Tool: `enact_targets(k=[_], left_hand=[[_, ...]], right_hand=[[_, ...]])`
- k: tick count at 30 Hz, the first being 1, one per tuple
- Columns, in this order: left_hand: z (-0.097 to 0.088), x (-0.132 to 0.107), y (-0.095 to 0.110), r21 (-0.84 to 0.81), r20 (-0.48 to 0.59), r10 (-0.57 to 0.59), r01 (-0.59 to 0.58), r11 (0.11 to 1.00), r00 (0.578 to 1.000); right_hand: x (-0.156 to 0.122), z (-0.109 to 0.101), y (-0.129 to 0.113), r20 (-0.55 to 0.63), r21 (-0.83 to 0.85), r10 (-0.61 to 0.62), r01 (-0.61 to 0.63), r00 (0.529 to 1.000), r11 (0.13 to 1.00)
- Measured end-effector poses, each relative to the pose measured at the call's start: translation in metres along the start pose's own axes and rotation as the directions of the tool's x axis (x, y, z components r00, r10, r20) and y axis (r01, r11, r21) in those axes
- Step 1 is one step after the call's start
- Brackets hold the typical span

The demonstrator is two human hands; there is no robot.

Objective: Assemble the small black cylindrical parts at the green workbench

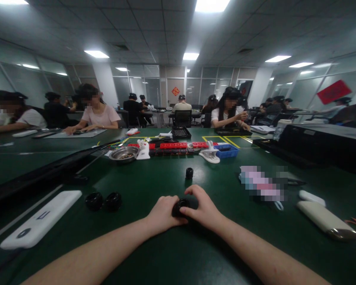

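Observation:
Low over the green table, my left hand (pixel 163 213) is closed around the left side of a black round part (pixel 180 206). My right hand (pixel 204 208) reaches it from the other side, with the thumb pressed on it and the index finger arched above. Its other fingers are partly hidden. Just beyond my hands stands a small black cylindrical piece (pixel 189 173). To the left, two black round parts, one (pixel 94 201) beside the other (pixel 113 201), rest on the table.
A white power strip-like device (pixel 43 219) lies left. Ahead are a metal bowl (pixel 124 154), a white clamp (pixel 209 152), a red strip (pixel 178 145) and a blue tray (pixel 227 151). A beige power bank-like object (pixel 326 218) lies right. Co-workers sit across the table.

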State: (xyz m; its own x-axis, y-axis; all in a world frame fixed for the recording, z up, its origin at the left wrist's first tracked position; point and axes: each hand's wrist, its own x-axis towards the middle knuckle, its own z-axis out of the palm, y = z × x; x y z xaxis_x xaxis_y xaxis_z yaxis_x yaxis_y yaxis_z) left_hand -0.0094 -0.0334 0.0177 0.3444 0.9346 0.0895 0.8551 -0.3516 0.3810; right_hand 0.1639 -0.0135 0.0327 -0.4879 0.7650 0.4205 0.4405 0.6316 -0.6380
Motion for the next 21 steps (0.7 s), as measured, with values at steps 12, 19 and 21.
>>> enact_targets(k=[12,19,21], left_hand=[[0.002,0.0008,-0.002,-0.053,-0.006,0.015,-0.015,0.998,1.0],[-0.0004,0.0012,0.0004,-0.048,0.03,-0.003,0.005,0.999,1.0],[-0.0006,0.0012,0.0008,-0.066,0.014,0.009,-0.008,0.998,1.0]], right_hand=[[-0.0009,-0.003,-0.0023,0.08,0.061,-0.011,0.006,0.997,0.998],[-0.0029,0.0011,-0.0006,0.029,-0.019,-0.007,0.007,1.0,1.0],[-0.0033,-0.0001,-0.0004,0.1,0.01,-0.053,0.052,0.994,0.999]])
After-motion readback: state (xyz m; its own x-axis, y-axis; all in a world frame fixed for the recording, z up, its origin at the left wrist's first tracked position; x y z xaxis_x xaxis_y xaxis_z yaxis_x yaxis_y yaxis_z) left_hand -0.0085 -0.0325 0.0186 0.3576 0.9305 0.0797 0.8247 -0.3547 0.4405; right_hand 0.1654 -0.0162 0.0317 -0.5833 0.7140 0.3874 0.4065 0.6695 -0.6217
